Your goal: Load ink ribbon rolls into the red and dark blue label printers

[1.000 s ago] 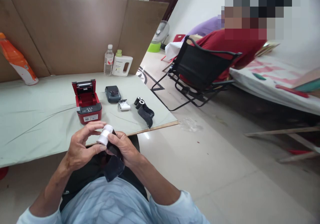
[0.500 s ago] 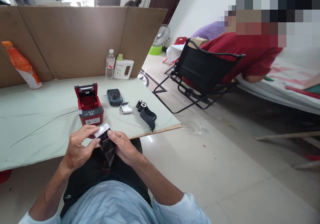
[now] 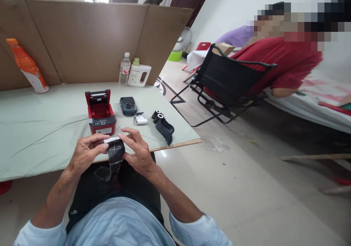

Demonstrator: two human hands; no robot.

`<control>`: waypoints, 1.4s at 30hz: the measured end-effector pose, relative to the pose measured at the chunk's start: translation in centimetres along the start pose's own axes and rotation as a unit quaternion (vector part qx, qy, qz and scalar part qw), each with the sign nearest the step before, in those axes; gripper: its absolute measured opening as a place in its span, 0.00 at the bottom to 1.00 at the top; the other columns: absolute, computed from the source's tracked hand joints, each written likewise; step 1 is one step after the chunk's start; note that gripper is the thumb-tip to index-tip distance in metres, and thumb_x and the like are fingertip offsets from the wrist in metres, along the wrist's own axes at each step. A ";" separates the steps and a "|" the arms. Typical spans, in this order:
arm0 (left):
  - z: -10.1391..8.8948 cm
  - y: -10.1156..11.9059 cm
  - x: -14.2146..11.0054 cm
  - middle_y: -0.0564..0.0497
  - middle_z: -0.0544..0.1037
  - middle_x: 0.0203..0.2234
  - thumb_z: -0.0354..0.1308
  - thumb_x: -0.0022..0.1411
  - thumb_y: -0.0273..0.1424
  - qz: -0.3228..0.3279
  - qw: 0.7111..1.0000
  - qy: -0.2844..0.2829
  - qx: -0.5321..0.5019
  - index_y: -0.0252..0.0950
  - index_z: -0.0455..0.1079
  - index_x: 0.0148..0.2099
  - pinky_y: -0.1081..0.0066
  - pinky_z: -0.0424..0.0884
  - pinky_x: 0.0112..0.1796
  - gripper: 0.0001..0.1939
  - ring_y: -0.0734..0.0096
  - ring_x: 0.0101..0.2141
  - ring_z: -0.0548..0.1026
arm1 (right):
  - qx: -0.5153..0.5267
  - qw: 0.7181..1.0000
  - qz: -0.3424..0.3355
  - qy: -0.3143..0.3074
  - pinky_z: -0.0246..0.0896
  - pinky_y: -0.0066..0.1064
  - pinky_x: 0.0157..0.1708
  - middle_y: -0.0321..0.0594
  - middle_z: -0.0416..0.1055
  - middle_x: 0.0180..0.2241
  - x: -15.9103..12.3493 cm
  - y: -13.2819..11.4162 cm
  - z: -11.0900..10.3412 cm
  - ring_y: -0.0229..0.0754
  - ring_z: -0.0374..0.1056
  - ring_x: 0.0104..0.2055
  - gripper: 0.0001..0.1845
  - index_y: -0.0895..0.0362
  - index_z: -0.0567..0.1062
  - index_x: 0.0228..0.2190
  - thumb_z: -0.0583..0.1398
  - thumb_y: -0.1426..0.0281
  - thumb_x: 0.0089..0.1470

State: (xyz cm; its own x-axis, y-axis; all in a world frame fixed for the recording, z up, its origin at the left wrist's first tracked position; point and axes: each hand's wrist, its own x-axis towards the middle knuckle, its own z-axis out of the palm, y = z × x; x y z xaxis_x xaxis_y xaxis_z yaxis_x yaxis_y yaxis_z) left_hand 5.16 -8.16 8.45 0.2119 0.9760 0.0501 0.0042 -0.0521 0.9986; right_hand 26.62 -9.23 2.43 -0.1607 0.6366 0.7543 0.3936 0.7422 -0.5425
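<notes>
My left hand [image 3: 86, 151] pinches the left end of a small paper roll [image 3: 112, 140], white along the top, at the table's front edge. From it a black strip with thin pale lines hangs down and curls over my lap. My right hand [image 3: 140, 151] holds the roll's right end, a fingertip on top and another digit low beside the strip. Just beyond my hands stands a small red and black label printer [image 3: 101, 116], its lid raised and its bay showing. To its right lie a dark grey device [image 3: 128, 106] and a small white roll [image 3: 140, 119].
Two small rolls with black strip [image 3: 164, 127] lie near the table's right corner. A water bottle [image 3: 124, 70], a white jug [image 3: 139, 74] and an orange bottle [image 3: 29, 67] stand by the cardboard screen [image 3: 95, 41]. A black folding chair [image 3: 233, 81] holds a person in red.
The roll has turned so its white part shows narrower, and the black strip now curls leftward. My right hand's fingers have lifted and spread more. The whole view has shifted slightly.
</notes>
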 end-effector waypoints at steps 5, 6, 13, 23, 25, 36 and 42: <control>0.1 -0.3 0.2 0.48 0.85 0.37 0.73 0.53 0.35 -0.002 1.000 -0.026 0.013 0.38 0.86 0.41 0.70 0.79 0.33 0.13 0.71 0.30 0.77 | -0.098 0.991 -0.086 -0.013 0.77 0.37 0.44 0.48 0.75 0.53 0.5 0.2 0.6 0.47 0.75 0.51 0.32 0.47 0.74 0.61 0.56 0.84 0.60; 0.0 -0.5 0.2 0.48 0.85 0.36 0.73 0.53 0.35 -0.006 1.000 -0.026 0.015 0.37 0.86 0.42 0.69 0.79 0.34 0.13 0.71 0.30 0.77 | -0.104 0.990 -0.090 -0.016 0.77 0.38 0.45 0.47 0.77 0.51 0.5 0.3 0.8 0.47 0.75 0.52 0.32 0.48 0.74 0.60 0.56 0.84 0.60; -2.4 -1.3 2.5 0.46 0.85 0.39 0.69 0.57 0.39 0.053 0.993 0.058 0.088 0.36 0.84 0.47 0.65 0.81 0.38 0.17 0.64 0.35 0.81 | -0.072 0.994 -0.084 -0.024 0.76 0.38 0.50 0.47 0.78 0.47 2.7 2.9 1.9 0.46 0.76 0.51 0.29 0.53 0.76 0.57 0.55 0.85 0.58; -4.9 -1.8 6.1 0.45 0.83 0.44 0.66 0.58 0.37 0.164 0.949 0.115 0.243 0.38 0.81 0.48 0.64 0.80 0.40 0.16 0.62 0.42 0.80 | -0.167 0.972 0.001 -0.165 0.72 0.35 0.52 0.47 0.79 0.50 10.7 8.7 4.3 0.48 0.76 0.52 0.29 0.57 0.81 0.51 0.56 0.86 0.51; -4.1 -2.0 5.2 0.45 0.84 0.42 0.65 0.60 0.38 0.143 0.956 0.107 0.231 0.37 0.81 0.49 0.65 0.79 0.39 0.17 0.62 0.40 0.81 | -0.184 0.964 0.022 -0.193 0.71 0.34 0.51 0.45 0.80 0.49 11.5 9.2 4.7 0.48 0.76 0.51 0.30 0.55 0.81 0.51 0.56 0.86 0.50; -0.6 -2.1 1.4 0.47 0.85 0.40 0.66 0.59 0.35 0.099 0.968 0.036 0.229 0.38 0.77 0.59 0.69 0.76 0.34 0.24 0.67 0.30 0.78 | -0.167 0.921 0.097 -0.337 0.68 0.31 0.51 0.42 0.83 0.51 14.9 9.3 4.4 0.47 0.77 0.51 0.31 0.54 0.84 0.51 0.58 0.84 0.49; -4.5 -1.1 4.9 0.53 0.79 0.26 0.62 0.63 0.39 0.114 0.959 0.107 0.236 0.34 0.74 0.59 0.68 0.72 0.32 0.25 0.69 0.26 0.75 | -0.159 0.895 0.119 -0.400 0.67 0.29 0.49 0.39 0.84 0.51 16.1 9.6 4.9 0.47 0.78 0.52 0.31 0.52 0.85 0.51 0.58 0.83 0.50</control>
State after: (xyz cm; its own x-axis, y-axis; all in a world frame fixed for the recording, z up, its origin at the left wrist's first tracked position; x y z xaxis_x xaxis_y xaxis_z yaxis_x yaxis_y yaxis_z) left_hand 1.76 -2.38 7.70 0.0543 0.9464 0.3184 0.4340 -0.3096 0.8461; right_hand 23.41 9.19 7.59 -0.5840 0.8098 0.0564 0.7199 0.5487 -0.4250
